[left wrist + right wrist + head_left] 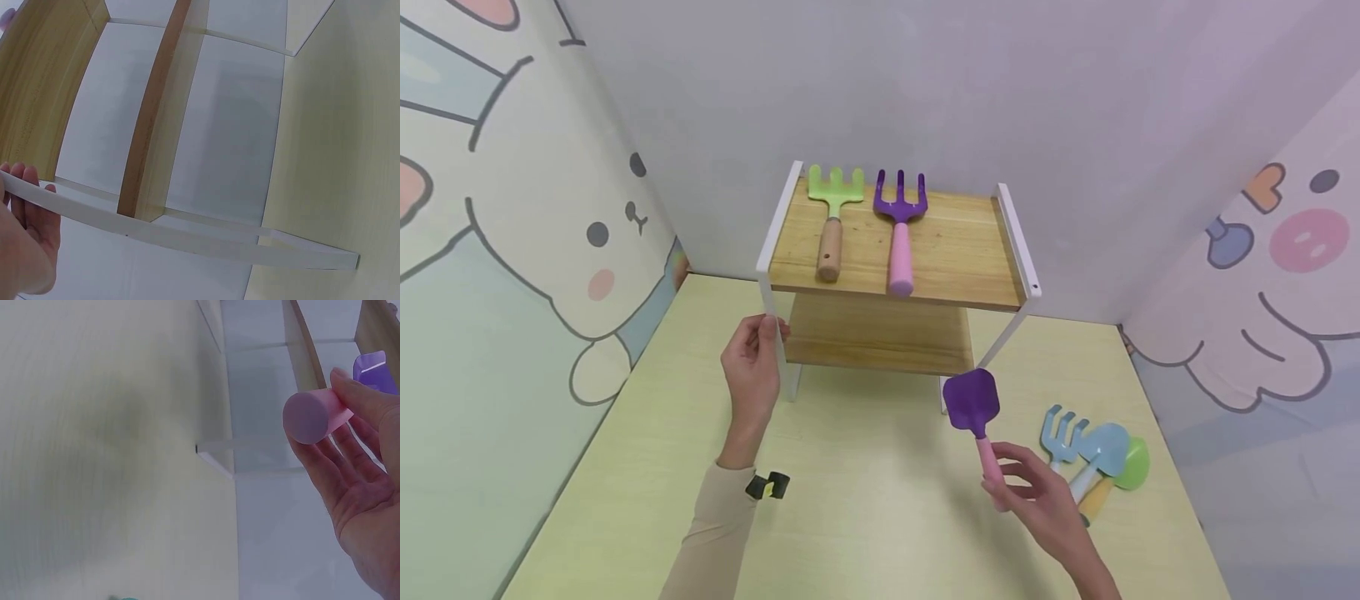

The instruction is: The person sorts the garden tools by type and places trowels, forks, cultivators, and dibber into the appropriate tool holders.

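My right hand (1037,500) grips the pink handle of a purple toy shovel (972,400), its blade tilted up in front of the rack's right side. In the right wrist view the round end of the pink handle (306,417) faces the camera, between thumb and fingers. My left hand (754,358) holds the white left upright of a two-tier wooden rack (962,250); the left wrist view shows fingers (25,175) curled about that white frame. On the top shelf lie a green hand fork (831,221) with a wooden handle and a purple hand fork (900,233) with a pink handle.
At the right of the table (865,517) lie a blue hand fork (1062,437), a blue shovel (1105,450) and a green shovel (1135,465), close together. The lower shelf (880,333) sits under the top one. Cartoon-printed walls (1262,275) stand left and right.
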Available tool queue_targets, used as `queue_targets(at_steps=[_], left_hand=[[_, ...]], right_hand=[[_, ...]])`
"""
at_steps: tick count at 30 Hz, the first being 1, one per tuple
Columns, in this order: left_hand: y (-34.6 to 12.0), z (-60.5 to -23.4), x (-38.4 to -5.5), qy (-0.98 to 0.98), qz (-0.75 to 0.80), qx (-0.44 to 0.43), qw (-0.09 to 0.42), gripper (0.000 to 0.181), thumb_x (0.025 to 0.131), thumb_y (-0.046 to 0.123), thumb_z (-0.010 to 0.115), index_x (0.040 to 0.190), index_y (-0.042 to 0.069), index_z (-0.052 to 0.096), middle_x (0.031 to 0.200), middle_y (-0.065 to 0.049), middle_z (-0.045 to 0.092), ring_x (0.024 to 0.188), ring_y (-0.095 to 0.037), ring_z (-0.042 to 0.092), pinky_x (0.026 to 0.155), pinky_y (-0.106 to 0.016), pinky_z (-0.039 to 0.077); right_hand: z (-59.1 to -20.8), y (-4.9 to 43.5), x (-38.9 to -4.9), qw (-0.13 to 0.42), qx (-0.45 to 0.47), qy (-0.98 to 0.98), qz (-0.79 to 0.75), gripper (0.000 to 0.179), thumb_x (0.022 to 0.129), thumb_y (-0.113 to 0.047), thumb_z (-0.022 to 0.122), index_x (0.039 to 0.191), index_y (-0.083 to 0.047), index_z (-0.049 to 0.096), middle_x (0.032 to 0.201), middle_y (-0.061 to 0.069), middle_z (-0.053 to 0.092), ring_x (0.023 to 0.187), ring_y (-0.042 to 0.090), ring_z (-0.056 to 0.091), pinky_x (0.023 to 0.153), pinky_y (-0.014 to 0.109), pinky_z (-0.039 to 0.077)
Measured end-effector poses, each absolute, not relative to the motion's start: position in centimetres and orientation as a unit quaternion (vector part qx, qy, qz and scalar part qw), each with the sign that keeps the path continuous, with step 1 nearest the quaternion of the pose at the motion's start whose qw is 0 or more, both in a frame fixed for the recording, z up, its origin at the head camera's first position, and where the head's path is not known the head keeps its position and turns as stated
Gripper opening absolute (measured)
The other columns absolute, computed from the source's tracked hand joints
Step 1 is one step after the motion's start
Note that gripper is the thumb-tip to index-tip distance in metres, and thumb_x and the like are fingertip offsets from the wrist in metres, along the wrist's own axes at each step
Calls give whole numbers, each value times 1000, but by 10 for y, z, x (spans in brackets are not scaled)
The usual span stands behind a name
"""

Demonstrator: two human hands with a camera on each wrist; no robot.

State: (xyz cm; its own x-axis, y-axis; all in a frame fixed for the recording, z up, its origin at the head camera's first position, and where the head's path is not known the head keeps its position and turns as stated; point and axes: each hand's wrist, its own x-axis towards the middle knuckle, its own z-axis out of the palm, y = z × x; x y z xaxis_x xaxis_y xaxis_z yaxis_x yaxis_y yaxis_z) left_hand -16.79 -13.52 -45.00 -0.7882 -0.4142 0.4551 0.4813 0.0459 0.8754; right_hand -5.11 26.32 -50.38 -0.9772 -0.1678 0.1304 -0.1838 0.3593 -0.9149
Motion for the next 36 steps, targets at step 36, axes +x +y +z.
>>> queue_targets(at_steps=[36], left_hand=[[-135,-450,-169,-649,-681,-48,336,25,108,6,53,99,-15,61,88,-21,66,81,-22,65,79,-24,53]], right_hand=[[-470,204,-99,-14,205,-781,590,43,91,0,77,131,-5,65,125,15,68,98,19,73,69,38,62]])
